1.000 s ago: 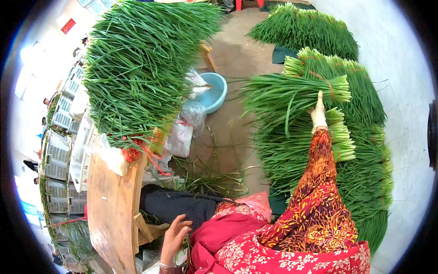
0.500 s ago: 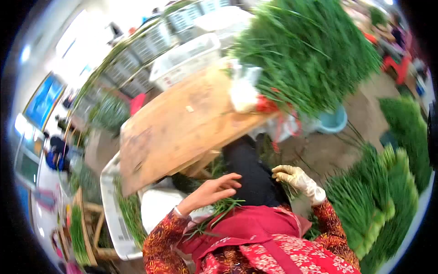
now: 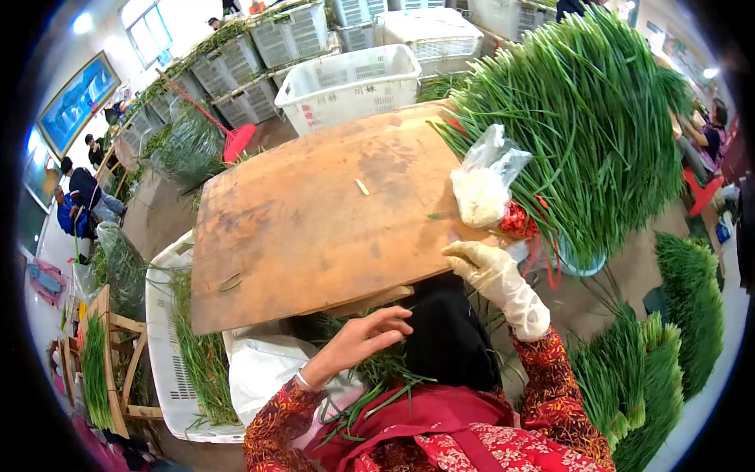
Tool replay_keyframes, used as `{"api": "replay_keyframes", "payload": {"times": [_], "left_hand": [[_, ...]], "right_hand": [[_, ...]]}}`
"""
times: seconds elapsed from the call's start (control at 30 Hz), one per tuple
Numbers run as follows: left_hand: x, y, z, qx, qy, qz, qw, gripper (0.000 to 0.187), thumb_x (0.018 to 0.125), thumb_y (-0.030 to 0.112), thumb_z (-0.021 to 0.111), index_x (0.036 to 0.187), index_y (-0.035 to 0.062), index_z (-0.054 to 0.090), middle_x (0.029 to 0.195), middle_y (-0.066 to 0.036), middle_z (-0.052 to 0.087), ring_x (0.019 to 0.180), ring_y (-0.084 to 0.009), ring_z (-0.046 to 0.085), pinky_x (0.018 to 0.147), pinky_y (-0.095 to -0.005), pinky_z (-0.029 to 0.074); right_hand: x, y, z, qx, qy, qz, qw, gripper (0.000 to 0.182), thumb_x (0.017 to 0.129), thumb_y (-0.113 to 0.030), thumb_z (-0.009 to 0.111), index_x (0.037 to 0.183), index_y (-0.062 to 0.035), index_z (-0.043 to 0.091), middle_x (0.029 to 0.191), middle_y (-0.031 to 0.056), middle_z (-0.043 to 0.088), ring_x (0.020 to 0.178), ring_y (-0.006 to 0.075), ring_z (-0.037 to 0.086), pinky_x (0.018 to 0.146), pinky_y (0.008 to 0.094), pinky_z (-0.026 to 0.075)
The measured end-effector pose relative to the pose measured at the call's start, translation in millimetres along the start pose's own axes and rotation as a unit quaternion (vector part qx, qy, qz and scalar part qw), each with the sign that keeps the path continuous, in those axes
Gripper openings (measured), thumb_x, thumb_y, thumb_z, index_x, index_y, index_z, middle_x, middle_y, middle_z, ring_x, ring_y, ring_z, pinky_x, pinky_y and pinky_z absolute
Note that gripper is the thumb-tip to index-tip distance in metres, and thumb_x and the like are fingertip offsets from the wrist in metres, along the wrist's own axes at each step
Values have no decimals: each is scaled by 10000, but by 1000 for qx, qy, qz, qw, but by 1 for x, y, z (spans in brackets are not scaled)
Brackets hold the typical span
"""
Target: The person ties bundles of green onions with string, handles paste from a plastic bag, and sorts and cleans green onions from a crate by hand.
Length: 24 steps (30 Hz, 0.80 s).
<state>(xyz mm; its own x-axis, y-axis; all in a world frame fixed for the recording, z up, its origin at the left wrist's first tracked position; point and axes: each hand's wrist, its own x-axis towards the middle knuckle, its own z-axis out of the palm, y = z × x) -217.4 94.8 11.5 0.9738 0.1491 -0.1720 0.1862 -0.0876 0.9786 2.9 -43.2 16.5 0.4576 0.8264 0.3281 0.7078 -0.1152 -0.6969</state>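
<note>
My bare left hand [image 3: 363,341] hovers over my lap, fingers stretched out and holding nothing. Loose green stalks [image 3: 370,401] lie on my red apron [image 3: 440,409] below it. My right hand [image 3: 497,285], in a pale glove, is at the near right edge of the wooden tabletop [image 3: 314,228], fingers loosely bent and apart with nothing visible in them. Just beyond it are a clear plastic bag [image 3: 482,189] with something white inside and a bundle of red ties [image 3: 517,220]. A tall heap of long green chives [image 3: 582,134] rises at the table's right end.
A white crate [image 3: 174,370] with green stalks stands at left below the table. Another white crate [image 3: 350,86] is behind it, near a red dustpan [image 3: 238,143]. Chive bundles [image 3: 629,377] lie on the floor at right. Several people are in the background.
My right hand has moved up and forward from beside my lap to the table edge. My left hand stays nearly in place. The view has tilted and is sharper.
</note>
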Motion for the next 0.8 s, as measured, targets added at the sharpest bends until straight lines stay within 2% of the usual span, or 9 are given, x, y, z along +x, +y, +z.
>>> {"api": "replay_keyframes", "payload": {"times": [0.13, 0.23, 0.27, 0.33, 0.4, 0.53, 0.63, 0.67, 0.8], "left_hand": [[33, 9, -15, 49, 44, 43, 997, 343, 881, 127, 515, 1213, 52, 468, 993, -38, 615, 905, -122, 569, 787, -251, 457], [73, 12, -35, -4, 119, 1, 993, 396, 871, 170, 542, 1234, 43, 445, 1080, -62, 578, 906, -114, 561, 777, -236, 456], [91, 17, -35, -5, 108, 3, 994, 396, 871, 170, 542, 1234, 43, 445, 1080, -62, 578, 906, -114, 561, 777, -236, 456], [129, 28, -33, 51, 198, 100, 974, 536, 834, 255, 595, 1278, 39, 387, 1209, -125, 495, 1019, -162, 524, 835, -270, 440], [178, 23, -20, 101, 216, 125, 963, 621, 802, 304, 623, 1295, 36, 356, 1248, -154, 452, 1082, -198, 483, 873, -302, 419], [239, 24, -7, 219, 247, 158, 931, 804, 712, 379, 693, 1323, 34, 300, 1309, -205, 382, 1211, -287, 364, 963, -384, 348], [277, 19, -22, 281, 196, 137, 930, 788, 700, 400, 689, 1300, 29, 337, 1250, -197, 452, 1149, -276, 438, 937, -367, 373], [287, 13, -26, 249, 140, 159, 945, 640, 752, 400, 623, 1230, 21, 430, 1144, -177, 537, 1050, -254, 517, 889, -340, 405], [254, 46, -11, 164, 25, 88, 982, 487, 813, 366, 554, 1146, 13, 510, 1022, -153, 591, 949, -208, 559, 839, -306, 425]], "right_hand": [[3, 9, 8, 34, -31, 49, 998, 151, 810, -139, 598, 939, -65, 624, 879, 108, 636, 820, 244, 620, 710, 315, 478], [1, -1, 4, 45, -20, 85, 995, 139, 809, -130, 598, 928, -63, 627, 853, 104, 643, 784, 247, 627, 683, 309, 486], [-1, 2, 3, 60, 8, 87, 994, 138, 817, -115, 593, 935, -51, 626, 806, 87, 649, 727, 205, 636, 646, 284, 488], [-5, 1, -4, 98, 18, 125, 987, 143, 821, -111, 591, 944, -46, 623, 796, 80, 649, 715, 175, 631, 641, 271, 486], [-10, 0, -10, 165, 16, 172, 971, 162, 830, -103, 586, 973, -31, 612, 763, 63, 643, 673, 104, 602, 623, 240, 479], [-14, 15, -14, 89, 51, 141, 985, 194, 843, -129, 576, 1006, -24, 593, 763, 58, 636, 651, 103, 593, 612, 233, 475], [-9, 22, -19, 113, 97, 227, 962, 227, 852, -147, 571, 1037, -15, 569, 780, 58, 637, 653, 108, 593, 614, 238, 478], [-7, 28, -17, 165, 104, 261, 946, 240, 855, -152, 569, 1048, -10, 558, 790, 59, 635, 647, 109, 591, 610, 238, 478], [0, 33, -14, 246, 113, 311, 911, 251, 866, -164, 561, 1055, 0, 542, 814, 51, 626, 677, 89, 578, 608, 222, 468]]}}
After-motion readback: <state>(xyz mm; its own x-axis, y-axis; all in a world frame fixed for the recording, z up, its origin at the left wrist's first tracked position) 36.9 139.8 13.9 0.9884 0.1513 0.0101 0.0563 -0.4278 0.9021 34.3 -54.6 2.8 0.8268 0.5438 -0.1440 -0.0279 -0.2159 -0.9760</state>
